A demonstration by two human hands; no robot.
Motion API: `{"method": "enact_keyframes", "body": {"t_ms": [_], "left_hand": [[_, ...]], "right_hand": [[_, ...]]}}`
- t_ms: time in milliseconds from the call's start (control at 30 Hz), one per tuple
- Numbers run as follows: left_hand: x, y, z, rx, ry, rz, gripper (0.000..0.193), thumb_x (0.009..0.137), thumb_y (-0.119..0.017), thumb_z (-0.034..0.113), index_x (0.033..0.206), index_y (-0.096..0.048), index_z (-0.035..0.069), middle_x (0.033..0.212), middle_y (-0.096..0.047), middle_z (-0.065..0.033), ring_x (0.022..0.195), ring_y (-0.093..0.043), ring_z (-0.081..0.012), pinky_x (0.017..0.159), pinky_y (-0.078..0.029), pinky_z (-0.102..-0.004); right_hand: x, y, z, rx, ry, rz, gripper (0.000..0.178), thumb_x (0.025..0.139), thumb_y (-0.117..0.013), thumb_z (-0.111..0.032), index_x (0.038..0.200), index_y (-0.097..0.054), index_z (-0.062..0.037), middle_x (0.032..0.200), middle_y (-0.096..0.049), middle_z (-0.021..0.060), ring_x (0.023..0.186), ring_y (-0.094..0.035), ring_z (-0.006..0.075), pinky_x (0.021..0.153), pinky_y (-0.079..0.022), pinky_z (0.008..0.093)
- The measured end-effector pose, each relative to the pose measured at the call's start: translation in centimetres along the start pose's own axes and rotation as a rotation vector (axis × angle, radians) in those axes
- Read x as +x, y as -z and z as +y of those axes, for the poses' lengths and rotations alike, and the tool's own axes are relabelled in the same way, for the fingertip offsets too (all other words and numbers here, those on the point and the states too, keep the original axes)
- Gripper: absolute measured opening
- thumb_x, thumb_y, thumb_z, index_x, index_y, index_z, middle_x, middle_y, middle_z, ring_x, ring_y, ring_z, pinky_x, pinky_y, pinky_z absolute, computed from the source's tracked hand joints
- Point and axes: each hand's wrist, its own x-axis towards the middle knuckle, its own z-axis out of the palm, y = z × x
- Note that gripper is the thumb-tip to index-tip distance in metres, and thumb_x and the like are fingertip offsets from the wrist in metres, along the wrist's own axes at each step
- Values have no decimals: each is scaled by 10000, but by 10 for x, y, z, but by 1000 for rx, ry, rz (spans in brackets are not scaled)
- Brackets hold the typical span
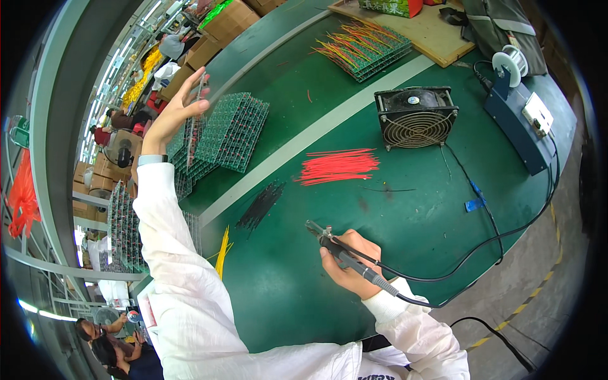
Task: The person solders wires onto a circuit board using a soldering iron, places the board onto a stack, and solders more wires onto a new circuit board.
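At the far left of the green bench, my raised left hand (170, 121) grips a thin circuit board panel (192, 139), seen nearly edge-on. The panel stands upright beside a stack of green circuit board panels (235, 132). My right hand (356, 266) is wrapped round a soldering iron (347, 256) with a black cable, its tip pointing up and left above the bench. Beyond the tip lies a bundle of red wires (339, 167). Black wires (261, 205) and yellow wires (223, 254) lie between my two arms.
A black fan (416, 120) with a round grille stands past the red wires. Right of it sits a blue solder feeder (520, 123) with a white spool (510, 66). Panels with wires attached (366, 49) are stacked at the back. Cables (472, 258) cross the right edge.
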Motion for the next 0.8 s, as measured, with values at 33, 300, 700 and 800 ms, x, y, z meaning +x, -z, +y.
{"method": "enact_keyframes", "body": {"t_ms": [33, 300, 700, 800], "left_hand": [[-7, 0, 11, -36, -49, -33, 970, 683, -714, 487, 1455, -234, 151, 1434, -314, -89, 1276, -364, -216, 993, -336, -334], [-45, -45, 66, -182, -204, -229, 1152, 576, -752, 591, 1453, -211, 77, 1428, -324, -84, 1252, -381, -218, 978, -343, -336], [-216, -212, 35, 452, 180, 93, 1031, 624, -792, 417, 1415, -258, 28, 1376, -332, -201, 1258, -360, -359, 1026, -317, -430], [-236, -249, 45, 482, 387, 99, 1060, 606, -771, 494, 1417, -261, 39, 1409, -300, -186, 1248, -356, -387, 974, -333, -516]], "right_hand": [[0, 0, 1, 0, 25, 14, 215, 675, -716, -33, 809, -547, -29, 662, -532, 92, 504, -563, 237, 464, -463, 322], [0, 2, 1, -44, 75, 94, 209, 682, -707, -33, 822, -551, -30, 669, -553, 93, 537, -574, 254, 491, -475, 334], [4, -2, 7, 92, -98, 293, 204, 777, -709, -96, 850, -541, -6, 713, -600, 57, 563, -548, 84, 538, -464, 242], [2, -4, 7, 111, -67, 271, 206, 785, -704, -115, 849, -537, -13, 712, -600, 40, 572, -543, 76, 544, -459, 227]]}}
